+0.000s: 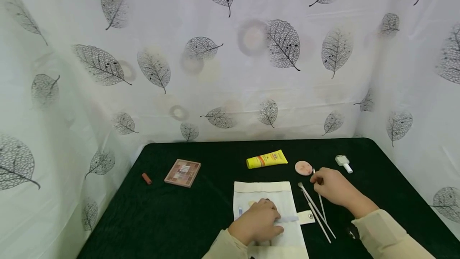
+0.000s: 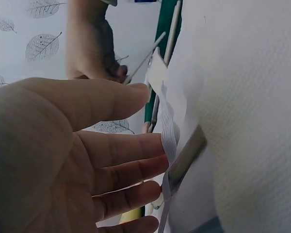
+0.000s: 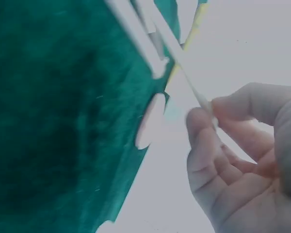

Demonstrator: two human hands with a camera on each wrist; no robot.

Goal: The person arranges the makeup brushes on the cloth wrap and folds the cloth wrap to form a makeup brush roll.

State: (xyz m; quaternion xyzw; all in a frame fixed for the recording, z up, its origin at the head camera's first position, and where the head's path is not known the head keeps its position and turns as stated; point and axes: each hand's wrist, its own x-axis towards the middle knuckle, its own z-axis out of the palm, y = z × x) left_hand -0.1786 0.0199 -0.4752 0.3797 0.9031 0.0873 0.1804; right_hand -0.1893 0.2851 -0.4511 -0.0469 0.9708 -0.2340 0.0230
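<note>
My left hand point(image 1: 256, 221) lies over a white fabric pouch point(image 1: 264, 187), its fingers mostly straight. In the left wrist view those fingertips touch a white elastic band point(image 2: 168, 131), and a grey-brown stick-like piece point(image 2: 186, 154) lies behind the band. My right hand point(image 1: 332, 186) pinches a thin white makeup brush point(image 3: 177, 51) between thumb and forefinger, above the cloth to the right of the pouch. Two more slim makeup brushes point(image 1: 316, 211) lie just left of that hand, beside the pouch's snap tab point(image 1: 306, 217).
A yellow tube point(image 1: 267, 159) and a round pinkish pad point(image 1: 303, 168) lie beyond the pouch. A small white-handled item point(image 1: 344, 163) is at the right. Farther left are a checked palette point(image 1: 182, 173) and a small red-brown piece point(image 1: 146, 178). Dark green cloth point(image 1: 143, 219) covers the table.
</note>
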